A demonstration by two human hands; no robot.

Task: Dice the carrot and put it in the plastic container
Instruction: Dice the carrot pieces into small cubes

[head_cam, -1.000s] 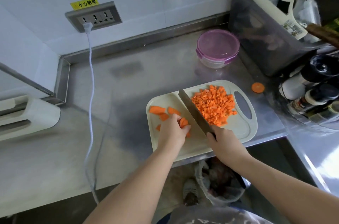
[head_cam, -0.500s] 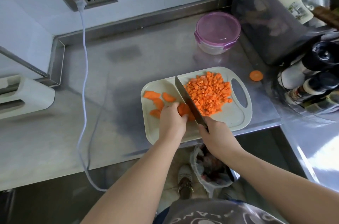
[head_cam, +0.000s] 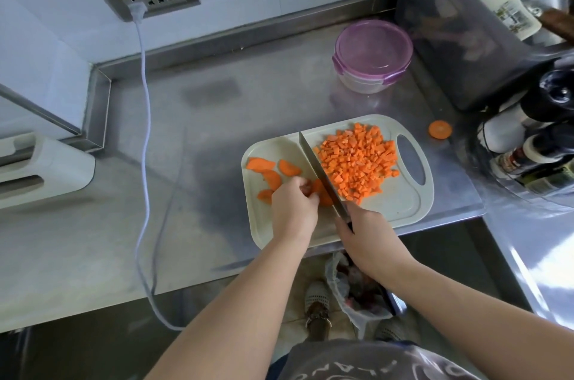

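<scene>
Knife (head_cam: pixel 320 171) gripped in right hand (head_cam: pixel 369 236), blade fencing diced carrot (head_cam: pixel 357 165) off to its right; left hand (head_cam: pixel 293 208), curled, pins carrot slices (head_cam: pixel 323 197) against it for cutting. Plastic container (head_cam: pixel 372 53) lidded, well beyond both hands.

Open counter (head_cam: pixel 192 146) left — bottles (head_cam: pixel 528 143), bin (head_cam: pixel 459 37) right

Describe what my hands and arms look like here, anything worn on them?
Left hand and right hand are bare: no gloves, watch or bracelet visible. Left forearm and right forearm are uncovered, no sleeves in view. A grey top with pale lettering shows at the bottom edge.
</scene>
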